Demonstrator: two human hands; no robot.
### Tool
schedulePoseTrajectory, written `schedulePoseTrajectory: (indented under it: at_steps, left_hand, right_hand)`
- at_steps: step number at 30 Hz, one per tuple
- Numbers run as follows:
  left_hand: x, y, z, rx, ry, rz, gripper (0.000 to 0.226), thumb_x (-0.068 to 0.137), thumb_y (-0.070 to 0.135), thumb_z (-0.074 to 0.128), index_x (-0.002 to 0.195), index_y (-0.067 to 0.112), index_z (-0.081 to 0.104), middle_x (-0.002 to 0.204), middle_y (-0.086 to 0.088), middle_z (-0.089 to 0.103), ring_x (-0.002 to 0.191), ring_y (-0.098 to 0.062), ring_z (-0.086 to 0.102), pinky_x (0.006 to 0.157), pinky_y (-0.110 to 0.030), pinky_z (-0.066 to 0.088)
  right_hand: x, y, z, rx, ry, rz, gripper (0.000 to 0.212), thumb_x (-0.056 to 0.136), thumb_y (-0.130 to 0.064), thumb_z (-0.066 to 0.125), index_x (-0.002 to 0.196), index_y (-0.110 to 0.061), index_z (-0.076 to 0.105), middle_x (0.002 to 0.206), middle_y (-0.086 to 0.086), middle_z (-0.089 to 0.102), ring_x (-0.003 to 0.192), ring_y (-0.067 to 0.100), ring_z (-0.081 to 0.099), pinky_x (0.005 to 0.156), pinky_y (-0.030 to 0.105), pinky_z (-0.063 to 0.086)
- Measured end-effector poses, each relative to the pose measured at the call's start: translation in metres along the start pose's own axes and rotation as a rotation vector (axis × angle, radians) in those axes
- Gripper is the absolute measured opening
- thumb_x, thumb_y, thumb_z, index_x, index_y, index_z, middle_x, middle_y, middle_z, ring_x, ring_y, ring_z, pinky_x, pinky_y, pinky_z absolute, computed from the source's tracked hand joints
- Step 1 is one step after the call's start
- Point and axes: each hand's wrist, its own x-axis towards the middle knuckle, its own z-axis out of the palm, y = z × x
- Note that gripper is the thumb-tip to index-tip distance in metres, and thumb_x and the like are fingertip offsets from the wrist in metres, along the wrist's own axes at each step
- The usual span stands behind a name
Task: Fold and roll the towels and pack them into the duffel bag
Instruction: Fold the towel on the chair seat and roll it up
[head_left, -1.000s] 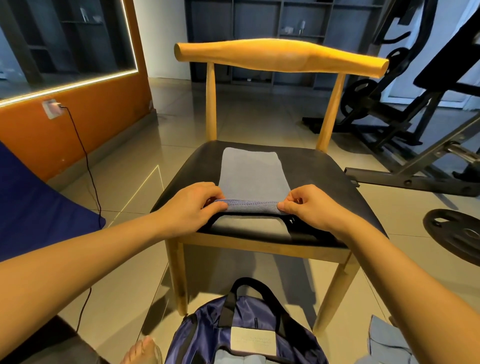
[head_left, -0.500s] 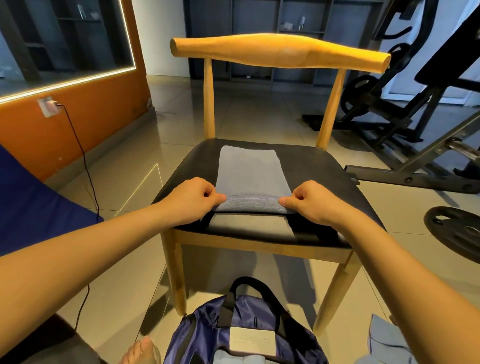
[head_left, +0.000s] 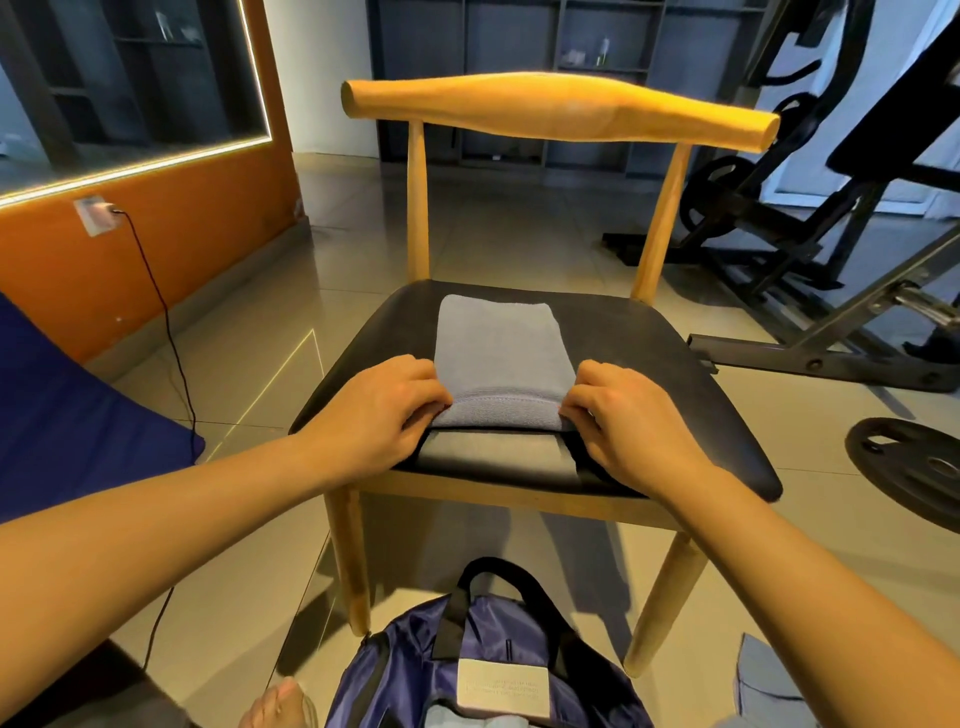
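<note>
As hands (head_left: 379, 410) (head_left: 631, 423) pinch, towel (head_left: 493, 353) edge between

A white light strip (head_left: 156, 163) is glowing on the orange wall (head_left: 218, 223), glossy beige floor tiles (head_left: 498, 228) are shining, and dark grey shelving (head_left: 519, 119) is standing behind a black-seated wooden chair (head_left: 561, 111).

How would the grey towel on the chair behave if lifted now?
Probably floppy: the grey towel lies flat and curls softly where the left hand and right hand pinch it. The started roll would likely unwind if released. It may slide on the smooth chair seat.
</note>
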Motion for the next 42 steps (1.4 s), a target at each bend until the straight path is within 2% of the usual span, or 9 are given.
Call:
schedulePoseTrajectory:
  at_steps: [5, 11, 15, 19, 25, 28, 32, 37, 42]
  left_hand:
    - [-0.004, -0.002, 0.000, 0.088, -0.064, 0.021, 0.041, 0.096, 0.057, 0.052, 0.116, 0.026, 0.071, 0.105, 0.009, 0.058, 0.092, -0.007, 0.050, 0.078, -0.029, 0.050]
    - [0.008, 0.001, -0.003, -0.049, -0.053, -0.167, 0.030, 0.101, 0.047, 0.049, 0.107, 0.027, 0.071, 0.102, 0.013, 0.052, 0.093, -0.008, 0.049, 0.082, -0.031, 0.047]
    - [0.016, 0.003, -0.004, -0.135, -0.180, -0.324, 0.028, 0.106, 0.036, 0.044, 0.091, 0.022, 0.063, 0.096, 0.007, 0.051, 0.091, -0.012, 0.048, 0.086, -0.035, 0.045]
    - [0.022, 0.005, -0.006, -0.196, -0.317, -0.473, 0.041, 0.109, 0.029, 0.037, 0.086, 0.005, 0.062, 0.093, -0.007, 0.055, 0.089, -0.020, 0.050, 0.085, -0.034, 0.044]
    - [0.028, 0.002, -0.007, -0.303, -0.311, -0.604, 0.042, 0.102, 0.035, 0.052, 0.072, 0.007, 0.063, 0.083, -0.017, 0.058, 0.072, -0.019, 0.055, 0.064, -0.024, 0.040]
    - [0.024, 0.002, -0.008, -0.277, -0.162, -0.545, 0.028, 0.096, 0.035, 0.064, 0.074, 0.018, 0.065, 0.074, 0.000, 0.063, 0.069, -0.015, 0.059, 0.062, -0.022, 0.042]
    - [0.014, 0.002, -0.009, -0.157, 0.003, -0.192, 0.005, 0.094, 0.024, 0.068, 0.092, 0.025, 0.073, 0.091, 0.011, 0.063, 0.083, -0.009, 0.058, 0.075, -0.027, 0.054]
    - [0.004, -0.005, -0.006, 0.025, -0.024, 0.022, 0.030, 0.095, 0.044, 0.058, 0.112, 0.026, 0.075, 0.103, 0.011, 0.062, 0.092, -0.007, 0.051, 0.078, -0.027, 0.049]
    - [0.005, -0.009, -0.004, 0.028, -0.061, -0.030, 0.042, 0.094, 0.057, 0.052, 0.119, 0.030, 0.072, 0.108, 0.013, 0.063, 0.098, -0.008, 0.049, 0.084, -0.033, 0.046]
  right_hand:
    - [-0.009, 0.000, -0.010, 0.083, -0.099, 0.013, 0.024, 0.093, -0.037, 0.061, 0.106, -0.022, 0.073, 0.104, -0.005, 0.058, 0.089, 0.017, 0.054, 0.074, 0.038, 0.052]
    - [-0.004, -0.001, -0.012, 0.107, -0.138, 0.080, 0.024, 0.103, -0.037, 0.052, 0.112, -0.021, 0.067, 0.107, -0.003, 0.054, 0.093, 0.018, 0.051, 0.076, 0.040, 0.051]
    - [0.002, -0.004, -0.016, 0.183, -0.271, 0.188, 0.028, 0.107, -0.036, 0.042, 0.098, -0.019, 0.062, 0.098, -0.003, 0.050, 0.085, 0.017, 0.051, 0.077, 0.040, 0.050]
    - [0.010, -0.006, -0.011, 0.300, -0.365, 0.363, 0.043, 0.108, -0.031, 0.035, 0.085, -0.003, 0.057, 0.085, 0.009, 0.053, 0.077, 0.026, 0.053, 0.076, 0.044, 0.046]
    - [0.020, 0.000, -0.009, 0.401, -0.344, 0.496, 0.047, 0.099, -0.043, 0.056, 0.064, -0.012, 0.049, 0.057, 0.001, 0.043, 0.055, 0.018, 0.041, 0.056, 0.035, 0.035]
    - [0.013, 0.001, -0.012, 0.300, -0.140, 0.446, 0.035, 0.093, -0.047, 0.068, 0.074, -0.018, 0.061, 0.071, -0.006, 0.059, 0.067, 0.013, 0.055, 0.058, 0.030, 0.042]
    - [0.005, -0.001, -0.010, 0.288, -0.023, 0.224, 0.016, 0.095, -0.035, 0.069, 0.088, -0.020, 0.069, 0.086, -0.008, 0.054, 0.076, 0.013, 0.054, 0.067, 0.032, 0.048]
    - [-0.005, -0.001, -0.012, 0.201, -0.043, 0.100, 0.022, 0.099, -0.043, 0.058, 0.098, -0.024, 0.070, 0.096, -0.011, 0.052, 0.077, 0.013, 0.055, 0.066, 0.035, 0.052]
    - [-0.005, -0.002, -0.010, 0.121, -0.175, 0.088, 0.029, 0.097, -0.050, 0.058, 0.115, -0.026, 0.059, 0.106, -0.009, 0.051, 0.088, 0.013, 0.052, 0.072, 0.030, 0.047]
